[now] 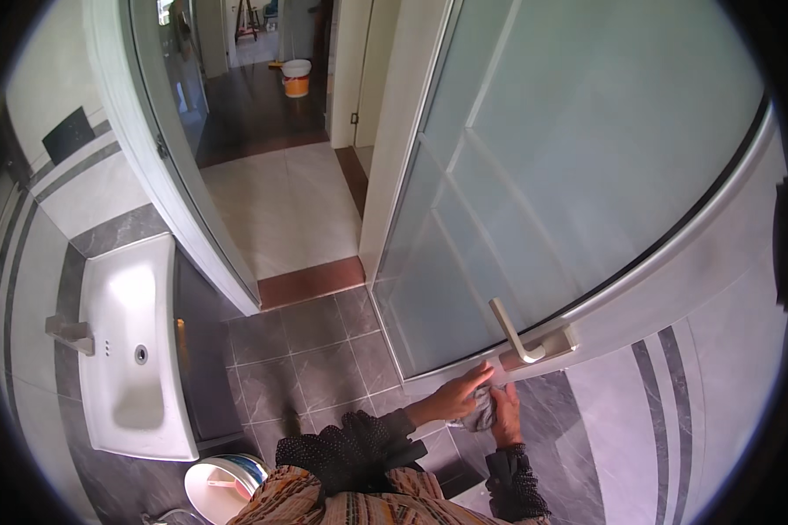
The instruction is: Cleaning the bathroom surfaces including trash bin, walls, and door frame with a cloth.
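Note:
A crumpled grey cloth [478, 412] is bunched between my hands, just below the edge of a frosted-glass door [565, 184]. My right hand [507, 417] grips the cloth from its right side, fingers pointing up. From the left comes my left hand [456, 397], its fingers stretched to the door's edge near the plate of the lever handle [517, 331]. The left palm and thumb lie against or over the cloth; whether they grip it is hidden. The metal handle sticks out from the door just above both hands.
A white washbasin [125, 394] with a square tap [71, 333] stands at left. Below it are a bucket and a pale basin [203, 489]. Past the doorway's brown threshold [312, 282], an orange-and-white bucket [296, 80] stands on dark flooring. Grey tiles [315, 367] cover the floor here.

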A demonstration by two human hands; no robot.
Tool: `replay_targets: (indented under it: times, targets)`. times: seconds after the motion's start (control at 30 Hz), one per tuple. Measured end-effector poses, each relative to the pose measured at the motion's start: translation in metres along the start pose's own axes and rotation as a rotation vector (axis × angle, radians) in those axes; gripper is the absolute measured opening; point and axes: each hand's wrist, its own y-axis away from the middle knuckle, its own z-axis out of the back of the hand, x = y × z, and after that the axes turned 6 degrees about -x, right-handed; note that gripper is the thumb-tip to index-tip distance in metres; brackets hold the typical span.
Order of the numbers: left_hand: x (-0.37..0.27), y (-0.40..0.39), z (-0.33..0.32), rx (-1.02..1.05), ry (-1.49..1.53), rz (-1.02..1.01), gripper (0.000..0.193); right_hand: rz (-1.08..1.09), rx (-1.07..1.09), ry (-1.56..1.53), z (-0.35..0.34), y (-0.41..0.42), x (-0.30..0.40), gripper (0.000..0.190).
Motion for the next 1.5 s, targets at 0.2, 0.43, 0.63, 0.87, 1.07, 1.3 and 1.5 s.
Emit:
replay_targets:
  times: [0.2,0.43,0.63,0.87,1.07,1.3,1.5]
  targets:
    - [0.02,-0.02,-0.017,-0.025,0.007,-0.042,0.071,0.03,-0.059,-0.029,-0.002,-0.011,0.016,0.04]
    - [0.028,-0.033,-0.028,-0.056,0.059,-0.055,0.065,0.276,-0.111,0.298,0.03,-0.016,-0.003,0.038]
    - [0.005,-0.009,0.007,-0.037,0.109,0.243,0.043,0.148,-0.144,0.088,-0.021,-0.007,0.01,0.035]
    - [0.048,0.135,0.052,-0.358,0.293,0.433,0.024,-0.203,-0.246,0.145,0.01,0.006,-0.039,0.022]
    - [0.078,0.248,0.091,-0.577,0.241,0.69,0.02,-0.175,-0.065,0.662,-0.073,-0.025,-0.046,0.021]
    - [0.098,0.316,0.106,-0.69,0.435,0.862,0.023,1.316,0.382,1.832,-0.282,-0.191,0.104,0.039]
    - [0.116,0.346,0.104,-0.81,0.5,0.934,0.023,1.577,0.3,2.333,-0.272,-0.216,0.078,0.023]
